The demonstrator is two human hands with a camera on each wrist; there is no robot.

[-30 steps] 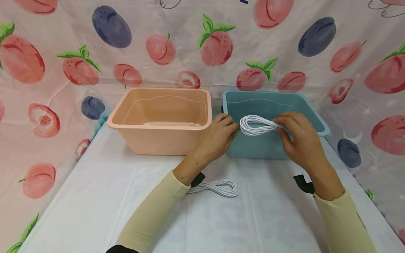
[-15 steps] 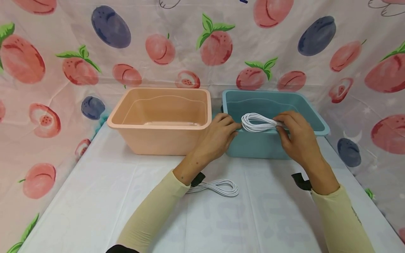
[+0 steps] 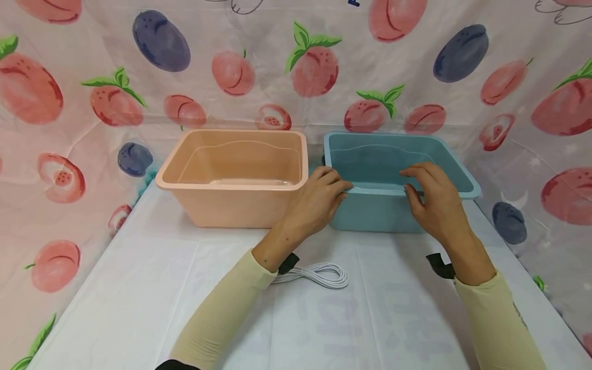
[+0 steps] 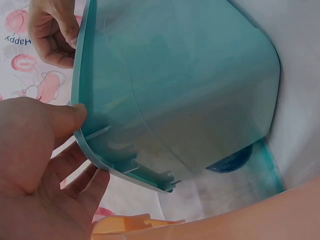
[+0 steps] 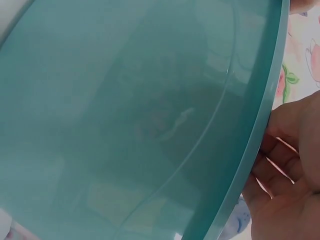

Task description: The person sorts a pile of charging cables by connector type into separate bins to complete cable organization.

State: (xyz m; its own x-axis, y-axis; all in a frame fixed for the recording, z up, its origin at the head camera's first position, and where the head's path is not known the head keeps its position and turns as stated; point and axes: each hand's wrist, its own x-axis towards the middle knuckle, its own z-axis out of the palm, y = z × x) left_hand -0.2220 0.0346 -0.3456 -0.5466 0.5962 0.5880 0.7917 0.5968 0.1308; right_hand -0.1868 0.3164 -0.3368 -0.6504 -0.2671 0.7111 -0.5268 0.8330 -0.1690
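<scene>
The blue-green plastic bin (image 3: 372, 213) stands at the right of the table. My left hand (image 3: 316, 200) grips its near-left rim corner; in the left wrist view the thumb (image 4: 70, 119) lies on one side of the rim and the fingers reach round the other. My right hand (image 3: 437, 205) is at the near rim further right, fingers bent loosely over it with a gap between thumb and fingertips and nothing held. The bin's front wall hides its floor. A white coiled cable (image 3: 326, 275) lies on the table, its left end hidden behind my left wrist.
A peach-orange bin (image 3: 231, 205) stands close to the left of the blue-green one, its wall near my left forearm. A white cloth (image 3: 152, 288) covers the table. Fruit-print fabric (image 3: 277, 61) hangs directly behind both bins.
My right hand held a bundled white cable over the blue-green bin and lowered it slightly, then let go; the bundle has dropped out of sight. My left hand stays at the rim.
</scene>
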